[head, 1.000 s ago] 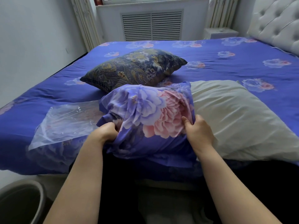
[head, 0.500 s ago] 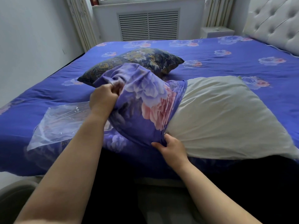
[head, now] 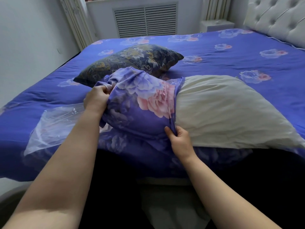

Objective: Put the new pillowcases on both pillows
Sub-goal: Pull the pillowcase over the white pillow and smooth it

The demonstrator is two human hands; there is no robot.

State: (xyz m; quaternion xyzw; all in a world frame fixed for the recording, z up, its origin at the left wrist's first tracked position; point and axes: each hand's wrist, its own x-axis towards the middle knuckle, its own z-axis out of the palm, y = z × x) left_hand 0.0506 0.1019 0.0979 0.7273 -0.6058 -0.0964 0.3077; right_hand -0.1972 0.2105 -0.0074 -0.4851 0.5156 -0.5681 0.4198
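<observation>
1. The left hand (head: pixel 96 100) grips the bunched closed end of the floral pillowcase (head: pixel 140 103); keep it anchored.
2. The right hand (head: pixel 179 138) pinches the open hem; I'd draw it rightward along the cream pillow (head: pixel 231 111), lying mostly bare at the bed (head: pixel 231 60) edge, alternating sides.

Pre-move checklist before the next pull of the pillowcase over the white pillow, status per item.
1. Left hand grips the bunched closed end of the floral pillowcase: ok.
2. Right hand pinches the pillowcase's open edge at the near side: ok.
3. White pillow end is inside the pillowcase: ok; most of it is uncovered.
4. Pillow corners seated in the pillowcase corners: cannot tell, hidden by fabric.
5. Far side of the open edge held: not ok, no hand there.
6. Dark patterned pillow recovered: not ok, still in its old case.
</observation>
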